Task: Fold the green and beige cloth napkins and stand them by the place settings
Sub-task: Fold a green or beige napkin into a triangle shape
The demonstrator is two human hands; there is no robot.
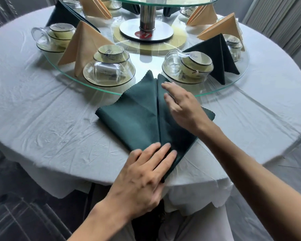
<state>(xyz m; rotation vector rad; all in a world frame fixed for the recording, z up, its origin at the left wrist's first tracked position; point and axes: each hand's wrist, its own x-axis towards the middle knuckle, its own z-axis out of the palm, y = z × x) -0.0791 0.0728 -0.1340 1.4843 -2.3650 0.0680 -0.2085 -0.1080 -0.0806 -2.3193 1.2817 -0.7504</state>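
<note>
A dark green napkin (139, 117) lies flat on the white tablecloth near the table's front edge. It is folded into a kite shape with a centre seam. My left hand (144, 174) presses its near tip with straight fingers. Over its right flap, my right hand (182, 105) lies flat with fingers extended toward the far corner. Folded napkins stand on the glass turntable (111, 91): a beige one (83, 44) at the left and a green one (217, 54) at the right, each beside a place setting.
Place settings of stacked bowls, saucers and upturned glass cups (109, 66) ring the turntable. More beige (222, 26) and green napkins stand farther back. A steel post (147, 16) with a red number tag rises at the centre. Chairs stand around the table.
</note>
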